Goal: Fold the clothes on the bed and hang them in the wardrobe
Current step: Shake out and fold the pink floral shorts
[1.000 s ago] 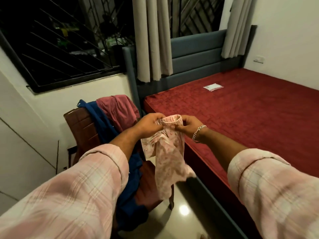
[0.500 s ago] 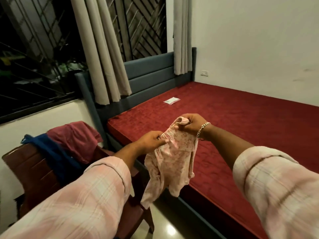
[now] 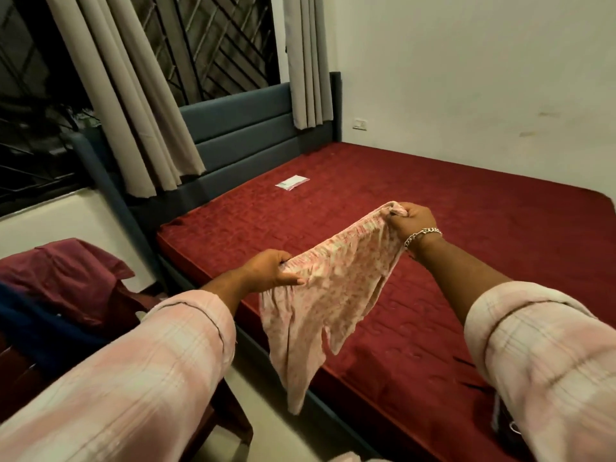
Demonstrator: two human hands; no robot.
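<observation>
A pair of small pink floral shorts (image 3: pixel 328 295) hangs in the air over the near left edge of the bed (image 3: pixel 433 248), which has a dark red cover. My left hand (image 3: pixel 270 270) grips one end of the elastic waistband. My right hand (image 3: pixel 411 220), with a silver bracelet at the wrist, grips the other end, higher and farther over the bed. The waistband is stretched between them and the legs dangle down. No wardrobe is in view.
A wooden chair (image 3: pixel 20 371) at the left carries a maroon garment (image 3: pixel 63 275) and a blue garment (image 3: pixel 43 331). A small white packet (image 3: pixel 292 182) lies on the bed near the grey headboard (image 3: pixel 240 138). Curtains (image 3: pixel 133 105) hang over barred windows. A dark object (image 3: pixel 506 425) lies at the bed's near right.
My hands have moved apart, pulling the waistband wide, and both have shifted right over the bed. My view has turned right, away from the chair.
</observation>
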